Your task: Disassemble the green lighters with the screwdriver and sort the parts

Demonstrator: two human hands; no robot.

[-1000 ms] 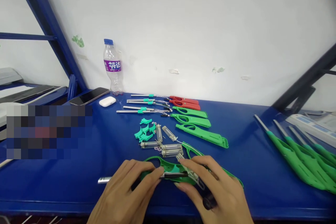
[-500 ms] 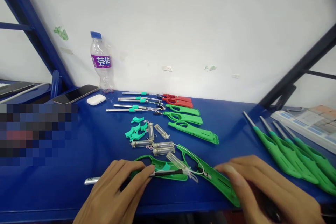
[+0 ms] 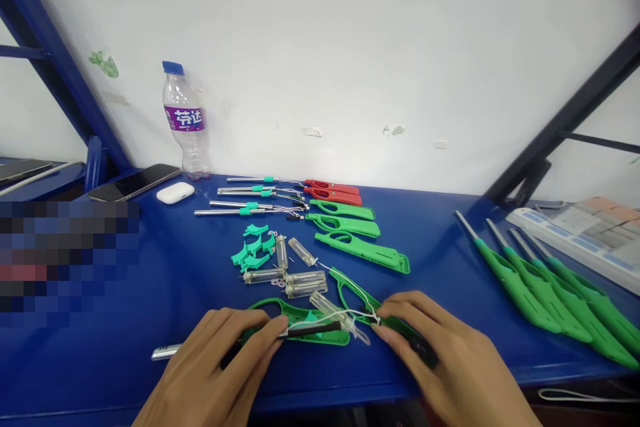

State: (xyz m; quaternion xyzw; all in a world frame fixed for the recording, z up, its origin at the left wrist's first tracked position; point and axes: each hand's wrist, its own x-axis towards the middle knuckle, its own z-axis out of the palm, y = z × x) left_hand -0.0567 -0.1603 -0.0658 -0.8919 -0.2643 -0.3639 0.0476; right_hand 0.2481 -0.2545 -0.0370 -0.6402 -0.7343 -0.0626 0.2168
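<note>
My left hand [image 3: 220,360] is closed, thumb and finger pinching a slim black rod-shaped part [image 3: 315,329] with a white wire [image 3: 345,311]. Out past its far side sticks a silver metal tube [image 3: 165,351]; whether it joins the black part is hidden. My right hand [image 3: 440,353] pinches the white wire above a green lighter handle half [image 3: 345,283]. Something dark [image 3: 424,349] shows under that palm. Beneath the black part lies another green handle half [image 3: 300,313] with a teal trigger [image 3: 311,320] in it. A clear fuel tank [image 3: 327,305] rests beside both.
Several teal triggers [image 3: 255,253] and clear tanks [image 3: 305,283] lie mid-table. Behind are metal tubes [image 3: 235,212], red handle halves [image 3: 333,197] and green ones [image 3: 363,252]. Assembled green lighters [image 3: 520,287] lie right. A bottle [image 3: 187,127], phone [image 3: 137,181] and white case [image 3: 175,193] stand left.
My right hand has moved left and closed its fingertips on the white wire over the green handle half. My left hand keeps its pinch. The view has shifted slightly.
</note>
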